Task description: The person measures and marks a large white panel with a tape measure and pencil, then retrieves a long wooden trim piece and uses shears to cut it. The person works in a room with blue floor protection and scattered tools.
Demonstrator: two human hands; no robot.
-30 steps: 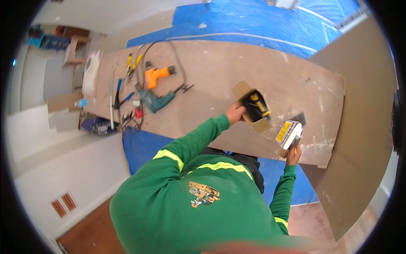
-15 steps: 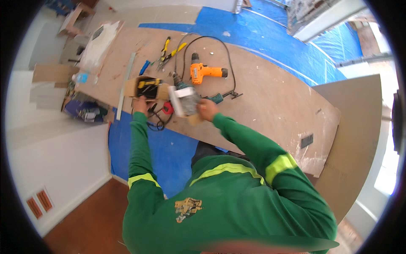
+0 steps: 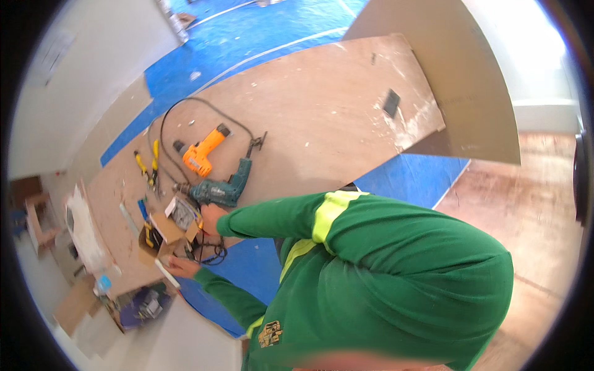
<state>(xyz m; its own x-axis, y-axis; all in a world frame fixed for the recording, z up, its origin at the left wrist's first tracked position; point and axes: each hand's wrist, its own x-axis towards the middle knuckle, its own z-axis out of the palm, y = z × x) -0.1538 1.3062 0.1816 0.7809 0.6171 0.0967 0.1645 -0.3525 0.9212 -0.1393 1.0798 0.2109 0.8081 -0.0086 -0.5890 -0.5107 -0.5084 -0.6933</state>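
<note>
My right hand grips the near right side of a small open box with grey contents, too fine to make out. Against its left stands an open cardboard box with a black-and-yellow thing inside. My left hand is closed at the near edge of that cardboard box, its fingertips partly hidden. Just beyond my right hand lies a teal corded drill. Farther off is an orange cordless drill.
Yellow-handled pliers lie left of the drills on the wooden board. A black cable coils at the near edge. A pale straightedge passes beside the boxes. A dark rectangular block lies far right.
The view has swung round to the right. My right hand has brought the small box left and down beside the cardboard box. My left hand stays at the cardboard box.
</note>
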